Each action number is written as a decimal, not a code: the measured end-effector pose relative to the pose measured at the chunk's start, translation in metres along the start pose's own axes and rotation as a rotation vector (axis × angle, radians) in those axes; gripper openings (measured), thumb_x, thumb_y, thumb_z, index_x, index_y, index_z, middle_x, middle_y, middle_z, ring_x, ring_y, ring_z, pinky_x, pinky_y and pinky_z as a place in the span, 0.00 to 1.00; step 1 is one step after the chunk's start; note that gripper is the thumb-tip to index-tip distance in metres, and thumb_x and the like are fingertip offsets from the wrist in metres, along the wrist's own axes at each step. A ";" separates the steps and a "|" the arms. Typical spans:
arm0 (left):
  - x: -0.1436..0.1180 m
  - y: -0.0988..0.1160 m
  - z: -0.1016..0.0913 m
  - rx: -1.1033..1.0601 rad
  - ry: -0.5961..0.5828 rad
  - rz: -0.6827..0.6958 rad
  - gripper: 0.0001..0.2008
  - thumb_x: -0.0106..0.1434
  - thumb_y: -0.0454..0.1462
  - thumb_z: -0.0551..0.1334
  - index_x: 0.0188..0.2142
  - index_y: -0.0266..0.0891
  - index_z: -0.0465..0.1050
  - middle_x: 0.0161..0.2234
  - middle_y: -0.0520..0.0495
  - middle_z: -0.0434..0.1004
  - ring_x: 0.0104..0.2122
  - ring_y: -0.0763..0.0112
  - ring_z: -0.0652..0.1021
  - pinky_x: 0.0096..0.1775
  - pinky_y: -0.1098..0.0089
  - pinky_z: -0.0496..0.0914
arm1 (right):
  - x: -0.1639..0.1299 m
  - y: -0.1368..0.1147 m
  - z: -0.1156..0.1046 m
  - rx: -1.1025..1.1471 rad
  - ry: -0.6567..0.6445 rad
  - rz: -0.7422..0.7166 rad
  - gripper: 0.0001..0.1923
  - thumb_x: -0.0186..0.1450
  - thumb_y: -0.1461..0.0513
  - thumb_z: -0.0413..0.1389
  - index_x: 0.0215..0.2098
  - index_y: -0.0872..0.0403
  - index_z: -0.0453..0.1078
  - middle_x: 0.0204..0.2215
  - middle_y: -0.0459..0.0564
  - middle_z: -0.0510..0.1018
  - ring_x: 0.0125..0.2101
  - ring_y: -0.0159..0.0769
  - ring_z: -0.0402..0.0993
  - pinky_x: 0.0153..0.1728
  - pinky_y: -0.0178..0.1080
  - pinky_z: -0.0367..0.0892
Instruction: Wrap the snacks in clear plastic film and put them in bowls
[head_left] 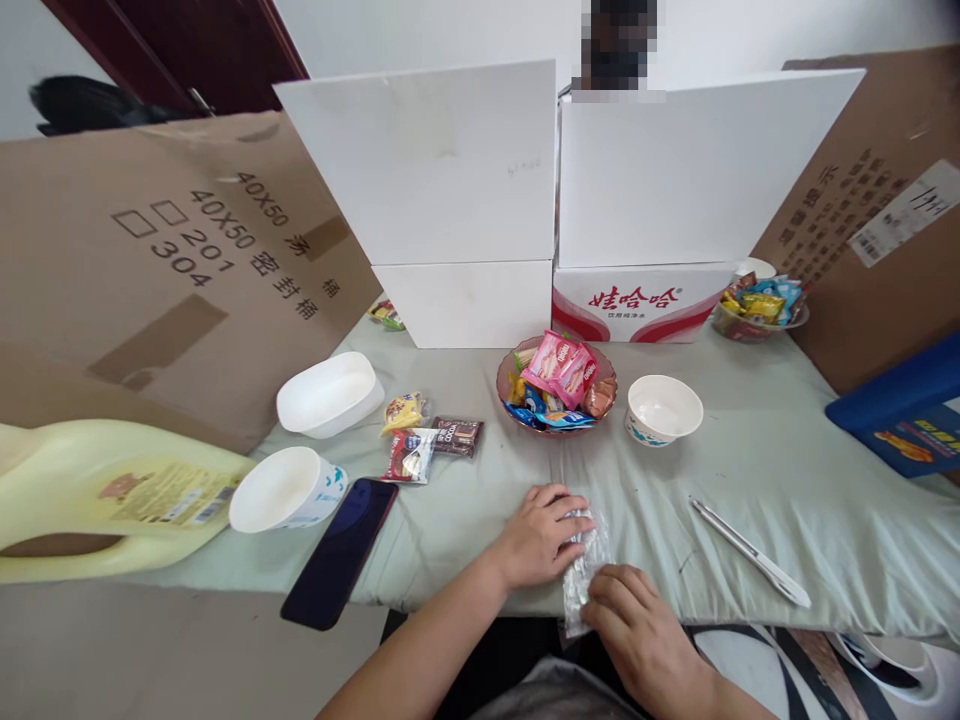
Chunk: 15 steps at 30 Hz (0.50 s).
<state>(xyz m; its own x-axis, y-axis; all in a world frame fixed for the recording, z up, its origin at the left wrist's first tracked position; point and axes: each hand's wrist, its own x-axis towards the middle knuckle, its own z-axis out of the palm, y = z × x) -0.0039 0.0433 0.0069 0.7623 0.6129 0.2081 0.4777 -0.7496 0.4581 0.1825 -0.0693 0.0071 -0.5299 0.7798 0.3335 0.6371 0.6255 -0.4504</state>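
A person sits at a table covered with a pale green cloth, seen from above through a head-worn camera. Both bare hands rest at the near edge of the table, on a small clear plastic wrapper that lies flat on the cloth. The left hand presses down on the wrapper's upper end, fingers curled over it. The right hand pinches the lower end, near the table's edge. Both hands grip the same wrapper; what is inside it cannot be made out.

Just beyond the hands stands a reddish glass bowl heaped with wrapped sweets and pink biscuit packs. To its right sits a white paper cup, upright. Farther right, a white pen-like tool lies at a slant on the cloth.

To the left of the bowl, three small snack packets lie close together. Beyond them sits a white oval tub. Nearer the person, another white paper cup lies tipped on its side, and a dark phone lies face up beside it, overhanging the table's edge. A large yellow plastic jug lies on its side at far left.

White boards and brown cardboard sheets stand behind the table. A second bowl of sweets sits at back right.
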 end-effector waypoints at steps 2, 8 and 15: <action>0.001 -0.001 0.001 -0.009 -0.004 -0.005 0.19 0.62 0.40 0.64 0.53 0.46 0.71 0.54 0.48 0.73 0.53 0.57 0.67 0.53 0.55 0.61 | 0.007 0.002 -0.009 0.032 -0.024 -0.019 0.14 0.66 0.71 0.44 0.44 0.53 0.68 0.39 0.51 0.75 0.42 0.38 0.69 0.45 0.40 0.64; 0.000 -0.006 0.004 -0.107 0.039 -0.019 0.36 0.61 0.38 0.63 0.65 0.41 0.50 0.52 0.45 0.74 0.52 0.57 0.67 0.53 0.54 0.63 | 0.043 0.029 -0.020 -0.073 -0.117 0.063 0.12 0.71 0.65 0.44 0.47 0.52 0.67 0.32 0.47 0.76 0.31 0.34 0.73 0.32 0.35 0.64; -0.001 -0.011 0.006 -0.135 0.037 -0.062 0.41 0.53 0.27 0.57 0.66 0.40 0.46 0.50 0.43 0.73 0.52 0.56 0.67 0.54 0.50 0.63 | 0.065 0.059 0.005 -0.228 -0.083 0.239 0.08 0.70 0.62 0.48 0.43 0.52 0.68 0.31 0.47 0.77 0.27 0.33 0.75 0.27 0.34 0.61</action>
<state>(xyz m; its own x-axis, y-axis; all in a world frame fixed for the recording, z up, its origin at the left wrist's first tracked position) -0.0080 0.0496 -0.0034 0.7152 0.6679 0.2061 0.4588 -0.6710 0.5825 0.1826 0.0187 -0.0021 -0.3884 0.9061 0.1678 0.8526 0.4225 -0.3075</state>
